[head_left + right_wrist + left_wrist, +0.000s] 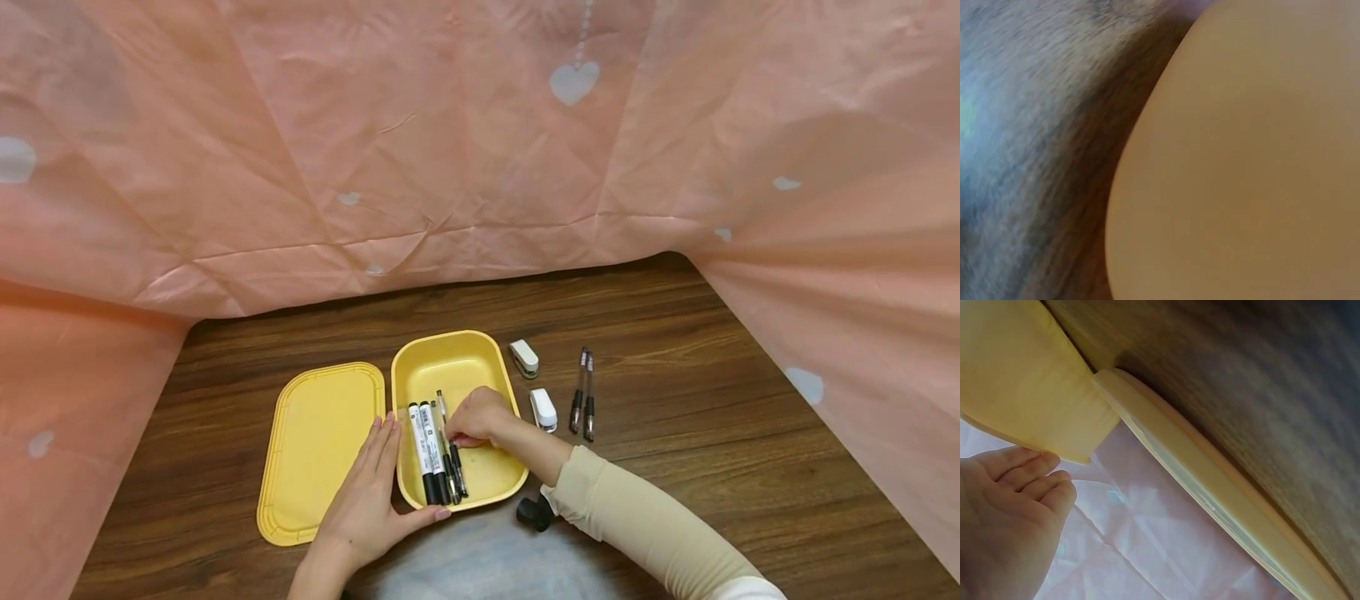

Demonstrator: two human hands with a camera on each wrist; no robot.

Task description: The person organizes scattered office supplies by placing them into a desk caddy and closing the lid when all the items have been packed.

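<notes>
Pens (458, 468) in box (450, 375) may roll if R hand (480, 417) (fingers curled, hold unclear) slips; L hand (363, 500) straight-fingered, w/ nothing gripped.

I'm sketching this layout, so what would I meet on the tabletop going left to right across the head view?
Yellow lid, yellow box, two white staplers, pair of pens.

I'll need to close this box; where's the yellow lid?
In the head view, the yellow lid lies on the table, just left of the yellow box.
</notes>
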